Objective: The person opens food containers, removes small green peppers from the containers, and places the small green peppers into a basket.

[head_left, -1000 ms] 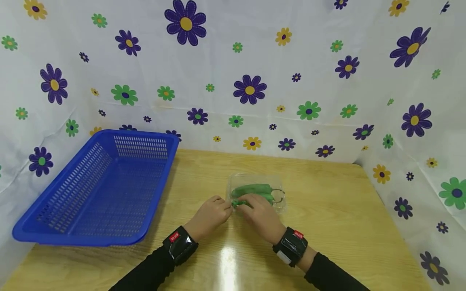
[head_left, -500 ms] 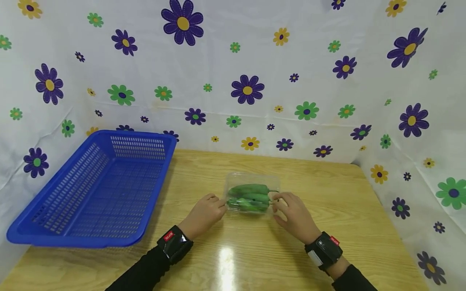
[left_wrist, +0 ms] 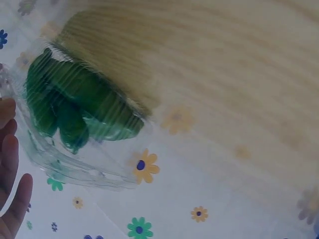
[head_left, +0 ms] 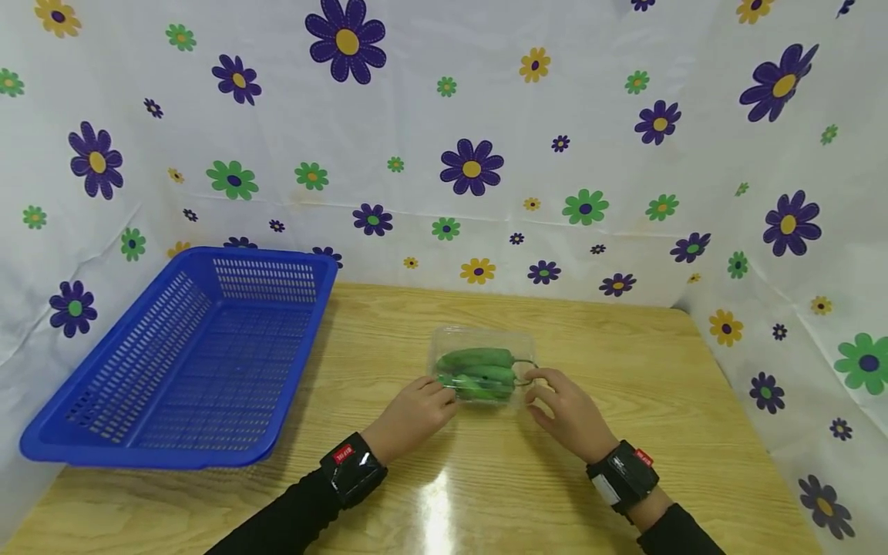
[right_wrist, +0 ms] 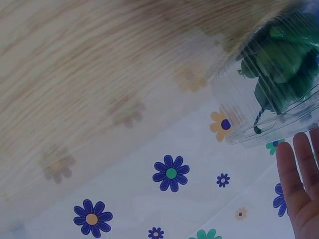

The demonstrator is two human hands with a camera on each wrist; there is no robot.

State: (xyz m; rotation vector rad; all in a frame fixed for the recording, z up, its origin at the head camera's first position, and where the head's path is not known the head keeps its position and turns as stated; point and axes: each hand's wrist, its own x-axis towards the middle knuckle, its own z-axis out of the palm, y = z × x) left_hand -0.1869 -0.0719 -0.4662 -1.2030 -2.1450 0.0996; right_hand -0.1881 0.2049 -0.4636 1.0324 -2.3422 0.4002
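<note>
Well apart to the left of the person's left hand [head_left: 411,415] is a blue, rectangular, perforated plastic basket [head_left: 125,458]. The left hand itself is at the near-left corner of a clear, rectangular, thin plastic container [head_left: 486,336] on the pale, wood-grained desk [head_left: 624,370]; whether its fingers pinch that corner or merely touch it cannot be told. Just to the right of that hand, inside the container, lie long, glossy green peppers [head_left: 475,358], their thin stems pointing toward the right hand [head_left: 569,412]. The right hand is relaxed and holds nothing visible, a moderate gap between thumb and forefinger, its tips at or just beside the container's right end; contact there is unclear. As a judgement, handling the container well calls for light, matched pressure from both hands, low on its sides, since thin plastic would likely flex under a hard squeeze; the stems near the right fingertips deserve care, as they could catch on the rim. In pose, the left forearm slants inward from the lower left, the back of the hand uppermost and the fingers bent toward the corner. The right forearm slants in from the lower right, its fingers loosely bent toward the container and its thumb on the side nearer the body.
</note>
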